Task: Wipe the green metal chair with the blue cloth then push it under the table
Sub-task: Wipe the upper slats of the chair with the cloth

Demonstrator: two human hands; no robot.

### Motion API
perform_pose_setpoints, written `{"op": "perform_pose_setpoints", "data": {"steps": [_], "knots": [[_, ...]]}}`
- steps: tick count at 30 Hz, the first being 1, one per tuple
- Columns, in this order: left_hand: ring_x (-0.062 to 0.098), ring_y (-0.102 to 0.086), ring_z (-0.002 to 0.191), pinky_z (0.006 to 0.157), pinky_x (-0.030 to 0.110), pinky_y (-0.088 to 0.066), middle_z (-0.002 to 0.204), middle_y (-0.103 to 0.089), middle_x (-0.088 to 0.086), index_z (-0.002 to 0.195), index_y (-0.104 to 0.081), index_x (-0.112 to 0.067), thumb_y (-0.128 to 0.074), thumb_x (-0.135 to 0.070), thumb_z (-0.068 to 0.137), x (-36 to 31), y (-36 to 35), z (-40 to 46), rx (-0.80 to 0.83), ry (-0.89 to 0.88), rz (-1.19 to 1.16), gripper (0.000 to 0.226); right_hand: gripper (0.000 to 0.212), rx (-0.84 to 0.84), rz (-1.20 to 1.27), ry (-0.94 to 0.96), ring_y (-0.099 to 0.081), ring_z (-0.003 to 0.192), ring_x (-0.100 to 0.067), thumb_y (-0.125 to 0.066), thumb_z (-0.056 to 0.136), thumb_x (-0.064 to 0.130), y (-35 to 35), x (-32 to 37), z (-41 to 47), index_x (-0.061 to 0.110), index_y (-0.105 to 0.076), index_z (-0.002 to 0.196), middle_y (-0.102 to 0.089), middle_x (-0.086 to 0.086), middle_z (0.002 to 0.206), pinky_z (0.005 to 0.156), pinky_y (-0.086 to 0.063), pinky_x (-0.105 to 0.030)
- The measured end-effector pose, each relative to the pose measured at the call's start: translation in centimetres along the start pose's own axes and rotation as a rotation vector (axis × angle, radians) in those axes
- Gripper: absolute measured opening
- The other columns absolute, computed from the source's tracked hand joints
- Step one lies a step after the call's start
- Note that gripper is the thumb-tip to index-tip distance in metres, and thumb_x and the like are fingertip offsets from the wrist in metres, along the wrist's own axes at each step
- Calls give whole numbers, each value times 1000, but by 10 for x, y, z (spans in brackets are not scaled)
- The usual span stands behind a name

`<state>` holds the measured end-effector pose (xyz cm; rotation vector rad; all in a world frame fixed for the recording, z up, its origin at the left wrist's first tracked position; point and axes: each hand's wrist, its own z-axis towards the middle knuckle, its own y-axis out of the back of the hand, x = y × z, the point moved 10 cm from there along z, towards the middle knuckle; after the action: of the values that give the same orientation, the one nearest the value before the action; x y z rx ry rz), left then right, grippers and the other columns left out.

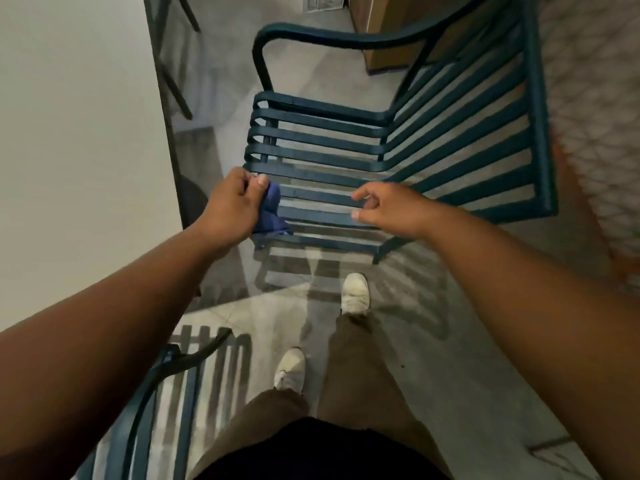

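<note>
The green metal chair with slatted seat and back stands in front of me, its seat facing the table on the left. My left hand is closed on the bunched blue cloth at the seat's near left corner. My right hand hovers over the near seat slats with fingers loosely curled and apart, holding nothing. The chair's near armrest is hidden behind my arms.
A white table top with a dark rim fills the left side. A second green slatted chair sits at the lower left. A cardboard box stands behind the chair. A patterned rug lies at the right. My feet stand on grey floor tiles.
</note>
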<state>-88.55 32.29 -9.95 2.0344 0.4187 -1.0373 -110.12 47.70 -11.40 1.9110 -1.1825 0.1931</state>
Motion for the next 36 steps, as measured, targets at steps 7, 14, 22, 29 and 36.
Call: {"op": "perform_pose_setpoints", "data": {"steps": [7,14,22,29,36], "knots": [[4,-48,69,58,26,-35,84,-55,-5,84,-46,-32,-43,-50,105,24,-8,111,-108,114,78,28,47,157,-162,36,-57,117,-22,-65,94,49,6,-35,161,29,-57,136,-58,-2,139,97,-44,-33],[12,-53,75,63,32,-39,86,-57,-3,92,-52,-27,-49,-46,104,93,-31,198,23,148,316,22,43,339,-237,-8,-59,117,-25,-65,96,44,-56,-107,260,27,-58,135,-59,-3,139,97,-45,-32],[20,-56,85,68,35,-42,92,-56,1,97,-52,-24,-55,-43,101,148,-103,245,345,-15,626,20,42,411,-407,19,-53,110,-24,-52,97,59,-110,-136,295,35,-58,130,-57,-2,137,90,-45,-38],[13,-51,78,61,29,-37,93,-53,0,92,-51,-25,-63,-45,96,194,-130,250,471,3,720,24,59,497,-286,-67,-49,130,-28,-38,97,70,-143,-143,301,35,-53,142,-48,-1,152,100,-40,-42],[10,-67,67,54,18,-47,86,-62,-4,82,-50,-33,-74,-32,90,176,-172,244,594,97,595,26,63,570,-365,-112,-55,117,-26,-31,100,67,-166,-167,311,23,-53,139,-53,-6,145,89,-41,-37]]}}
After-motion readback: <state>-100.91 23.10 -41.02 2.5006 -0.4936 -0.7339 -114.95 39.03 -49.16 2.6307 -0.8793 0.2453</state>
